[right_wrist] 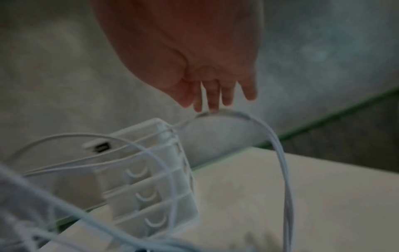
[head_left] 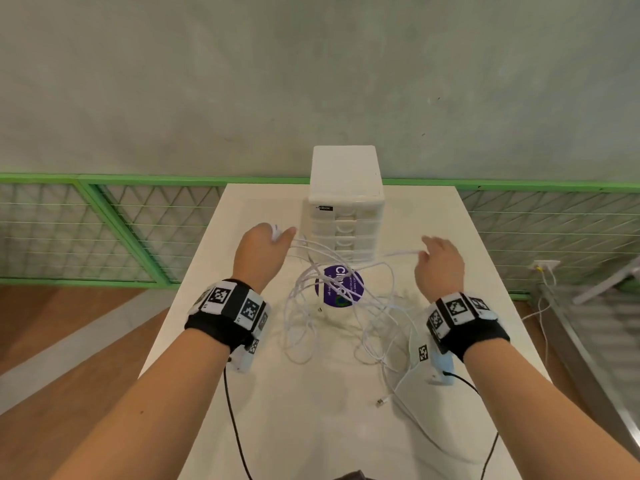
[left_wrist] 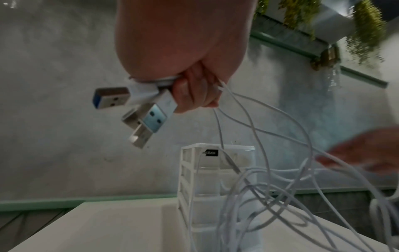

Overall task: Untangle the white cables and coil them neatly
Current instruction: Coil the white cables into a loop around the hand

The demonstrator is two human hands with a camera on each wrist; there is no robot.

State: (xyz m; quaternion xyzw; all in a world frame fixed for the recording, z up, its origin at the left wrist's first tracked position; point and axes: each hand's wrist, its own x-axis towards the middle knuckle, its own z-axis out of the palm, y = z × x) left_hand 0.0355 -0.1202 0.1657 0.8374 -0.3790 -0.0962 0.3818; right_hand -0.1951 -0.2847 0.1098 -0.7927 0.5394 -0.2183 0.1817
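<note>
A loose tangle of white cables (head_left: 346, 306) lies on the white table (head_left: 311, 427), partly lifted. My left hand (head_left: 277, 234) is raised at the left and grips several of their USB plugs (left_wrist: 149, 117) in a curled fist (left_wrist: 194, 92); strands hang from it down into the tangle. To the right, my right hand (head_left: 427, 249) hovers with straight, spread fingers (right_wrist: 213, 98). One cable loop (right_wrist: 278, 148) runs just under those fingertips and touches them; the view is blurred. A loose cable end with a metal plug (head_left: 381, 402) lies near the table's front.
A white drawer unit (head_left: 346, 202) stands at the back of the table, just behind both hands. A round purple sticker (head_left: 341, 289) lies under the tangle. Green mesh fencing (head_left: 104, 220) runs behind the table. Black leads (head_left: 235, 427) trail from my wrist cameras.
</note>
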